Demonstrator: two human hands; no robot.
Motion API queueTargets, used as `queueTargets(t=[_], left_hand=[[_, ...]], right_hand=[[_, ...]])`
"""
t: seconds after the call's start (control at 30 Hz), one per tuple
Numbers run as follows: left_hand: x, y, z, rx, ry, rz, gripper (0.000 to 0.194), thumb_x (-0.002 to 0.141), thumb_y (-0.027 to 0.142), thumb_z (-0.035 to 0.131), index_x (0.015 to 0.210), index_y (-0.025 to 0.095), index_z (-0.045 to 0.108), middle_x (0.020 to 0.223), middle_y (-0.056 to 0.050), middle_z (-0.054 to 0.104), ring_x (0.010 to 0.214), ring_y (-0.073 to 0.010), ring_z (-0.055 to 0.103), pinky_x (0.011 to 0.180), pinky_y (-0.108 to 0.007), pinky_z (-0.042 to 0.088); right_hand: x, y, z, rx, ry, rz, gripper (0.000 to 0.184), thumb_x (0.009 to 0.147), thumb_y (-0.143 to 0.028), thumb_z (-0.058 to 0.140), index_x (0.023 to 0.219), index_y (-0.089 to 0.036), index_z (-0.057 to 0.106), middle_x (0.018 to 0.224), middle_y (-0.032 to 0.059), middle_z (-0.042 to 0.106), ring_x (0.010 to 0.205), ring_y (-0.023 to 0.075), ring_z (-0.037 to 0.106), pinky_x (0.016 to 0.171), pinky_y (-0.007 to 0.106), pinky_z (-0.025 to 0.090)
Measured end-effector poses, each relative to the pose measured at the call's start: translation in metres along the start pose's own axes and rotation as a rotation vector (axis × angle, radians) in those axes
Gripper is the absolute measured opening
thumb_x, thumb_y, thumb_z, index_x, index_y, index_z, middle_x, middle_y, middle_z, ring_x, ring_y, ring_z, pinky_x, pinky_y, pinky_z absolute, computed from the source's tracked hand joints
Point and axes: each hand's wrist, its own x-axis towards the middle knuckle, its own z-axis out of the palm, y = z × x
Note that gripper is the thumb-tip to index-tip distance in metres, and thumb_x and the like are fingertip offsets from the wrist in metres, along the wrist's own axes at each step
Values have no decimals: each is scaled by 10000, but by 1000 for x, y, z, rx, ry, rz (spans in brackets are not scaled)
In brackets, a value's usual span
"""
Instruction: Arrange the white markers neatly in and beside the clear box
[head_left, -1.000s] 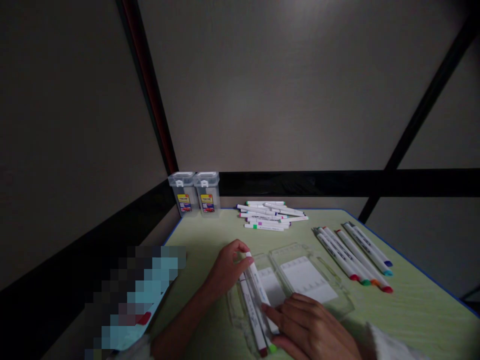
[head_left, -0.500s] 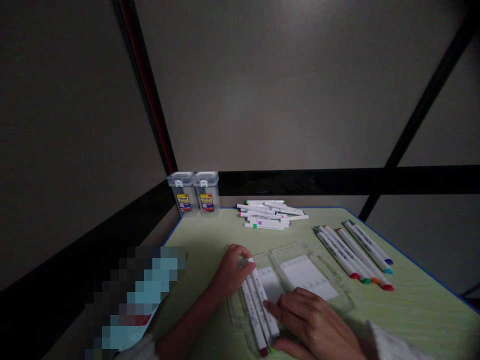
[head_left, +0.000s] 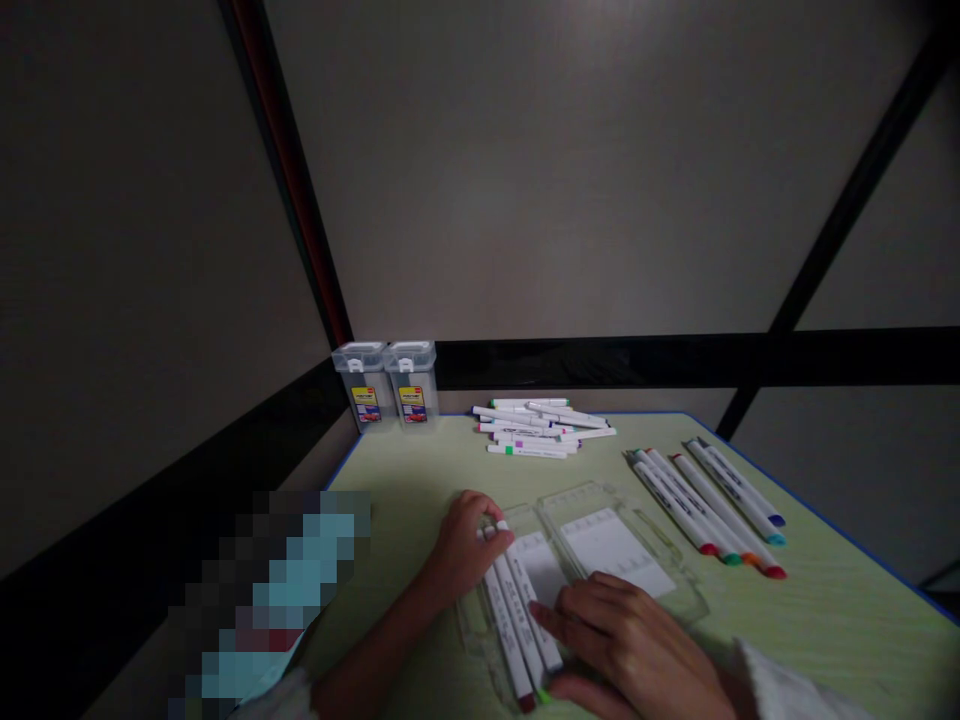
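Note:
A clear plastic case [head_left: 622, 545] lies opened flat on the green table near me. Three white markers [head_left: 517, 620] lie side by side in its left half. My left hand [head_left: 461, 545] curls over their far ends, fingertips pinching the marker tips. My right hand [head_left: 630, 645] rests on their near part, fingers pressed flat against the markers. Coloured caps show red and green at the near ends.
A loose pile of white markers [head_left: 536, 430] lies at the table's far middle. A row of several markers [head_left: 705, 510] lies at the right. Two closed clear marker boxes [head_left: 386, 385] stand at the far left corner. The blue table edge [head_left: 847, 535] runs on the right.
The markers have slid slightly nearer and settled into the case's left half. My left hand has followed them toward me; my right hand has stayed on them.

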Motion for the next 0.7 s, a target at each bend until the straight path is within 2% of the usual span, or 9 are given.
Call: queueTargets(t=[0.13,0.27,0.4,0.5,0.7], left_hand=[[0,1,0,2,-7,-15,116,580,99,551,664,163,502,832,-28,518,851,-164,483,828,-297,364],[0,1,-2,-12,-15,-15,99,597,107,547,673,164,518,846,-24,521,862,-160,484,835,-300,362],[2,0,-5,-38,-19,-20,102,595,104,563,671,167,534,837,-15,525,854,-154,489,834,-298,363],[2,1,-6,-45,-20,-34,131,576,87,580,671,165,536,825,-14,523,844,-153,485,827,-296,365],[1,1,-5,-50,-12,-28,171,543,87,621,663,166,528,820,-9,511,827,-147,482,804,-288,373]], right_hand=[[1,0,1,6,17,-5,439,870,-467,312,1002,-152,589,748,54,609,686,180,568,667,315,421],[0,4,0,-24,54,-67,513,863,-502,262,1032,-130,573,715,58,602,674,193,569,654,331,421],[0,11,-6,-22,-38,-137,579,814,-562,319,1089,-106,545,721,70,606,664,201,563,650,340,427],[0,14,-10,-8,-122,-133,613,784,-561,406,1147,-76,503,748,84,607,673,208,564,670,357,431],[-3,16,-9,18,-180,-107,549,785,-496,474,1183,-117,481,783,77,609,725,221,570,726,383,419]])
